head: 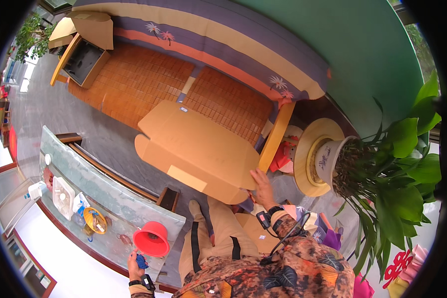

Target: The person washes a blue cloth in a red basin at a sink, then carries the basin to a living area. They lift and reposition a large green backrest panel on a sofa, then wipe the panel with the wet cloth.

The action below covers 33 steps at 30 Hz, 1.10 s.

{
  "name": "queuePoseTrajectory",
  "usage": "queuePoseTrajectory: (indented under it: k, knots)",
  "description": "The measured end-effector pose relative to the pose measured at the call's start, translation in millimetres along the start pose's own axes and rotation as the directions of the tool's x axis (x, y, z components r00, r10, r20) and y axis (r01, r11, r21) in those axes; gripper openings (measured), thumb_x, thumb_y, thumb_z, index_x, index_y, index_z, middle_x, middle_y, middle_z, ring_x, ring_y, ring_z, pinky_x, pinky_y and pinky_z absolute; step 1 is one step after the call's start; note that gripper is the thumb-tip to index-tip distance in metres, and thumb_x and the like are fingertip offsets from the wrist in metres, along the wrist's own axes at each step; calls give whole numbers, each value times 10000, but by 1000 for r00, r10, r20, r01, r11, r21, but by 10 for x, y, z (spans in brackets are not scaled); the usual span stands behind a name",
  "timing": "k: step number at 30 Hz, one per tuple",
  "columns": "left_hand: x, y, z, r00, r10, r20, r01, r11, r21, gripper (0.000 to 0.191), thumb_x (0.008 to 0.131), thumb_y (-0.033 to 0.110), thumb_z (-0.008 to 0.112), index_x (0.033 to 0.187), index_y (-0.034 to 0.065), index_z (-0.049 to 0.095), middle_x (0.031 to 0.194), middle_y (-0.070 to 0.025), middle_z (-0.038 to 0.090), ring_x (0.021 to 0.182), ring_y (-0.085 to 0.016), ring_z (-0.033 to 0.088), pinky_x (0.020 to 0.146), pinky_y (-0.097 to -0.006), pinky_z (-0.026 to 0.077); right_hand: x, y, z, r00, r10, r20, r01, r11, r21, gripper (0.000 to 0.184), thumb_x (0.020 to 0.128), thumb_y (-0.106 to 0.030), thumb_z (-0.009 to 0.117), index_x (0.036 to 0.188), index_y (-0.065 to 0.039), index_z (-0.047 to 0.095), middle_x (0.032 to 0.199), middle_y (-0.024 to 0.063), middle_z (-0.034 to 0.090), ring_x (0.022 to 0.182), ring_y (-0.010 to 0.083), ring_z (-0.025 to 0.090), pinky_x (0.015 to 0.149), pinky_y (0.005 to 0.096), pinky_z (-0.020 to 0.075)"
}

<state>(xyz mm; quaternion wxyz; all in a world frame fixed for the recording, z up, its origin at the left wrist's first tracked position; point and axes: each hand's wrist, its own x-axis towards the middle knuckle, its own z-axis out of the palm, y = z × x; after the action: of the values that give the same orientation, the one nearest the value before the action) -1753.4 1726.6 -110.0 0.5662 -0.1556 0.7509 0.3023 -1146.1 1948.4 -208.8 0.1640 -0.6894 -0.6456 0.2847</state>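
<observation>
A flattened cardboard box (pixel 205 149) with cut flaps lies before me, from the slatted bench seat to above my knees. My right hand (pixel 263 189) touches its near right corner, fingers on the edge; whether the thumb grips from below is hidden. Off to the left, my left hand (pixel 135 265) holds a small blue object (pixel 142 261) at the edge of the stone-topped table (pixel 111 182). What exactly the blue object is, I cannot make out. Just beyond that hand, a red plastic bucket (pixel 151 239) lies tilted with its mouth towards me.
On the table are a yellow bowl (pixel 95 219) of small items and a white plastic container (pixel 63 197). An open cardboard box (pixel 85 61) stands at the bench's far left end. Right of the wooden armrest (pixel 277 136), a potted plant (pixel 326 160) stands on a round wooden stand.
</observation>
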Motion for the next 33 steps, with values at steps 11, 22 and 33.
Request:
queuePoseTrajectory:
  k: [11,22,33]
  knots:
    - [-96,-390,-347,1000,23,-1,-23,998,-66,288,998,346,490,1203,146,520,930,-79,618,693,-218,585,547,-382,484,545,-369,1810,445,760,474,-756,36,653,1196,743,-500,773,1534,-207,-75,1552,176,182,1373,419,300,949,592,426]
    - [-539,-657,-209,983,-102,-152,105,994,12,408,998,441,474,1029,59,612,706,11,517,569,-116,475,493,-253,408,2618,-1341,2348,685,714,145,-648,506,569,1115,756,-615,642,1512,0,101,1389,296,428,1278,393,447,1055,421,349]
    - [-316,-331,508,962,-148,229,62,937,345,296,954,333,598,1167,131,639,850,20,635,692,-79,549,558,-239,455,2573,-1396,1640,896,-244,370,38,874,484,349,909,-254,593,1138,10,602,1070,122,667,979,201,607,818,364,497]
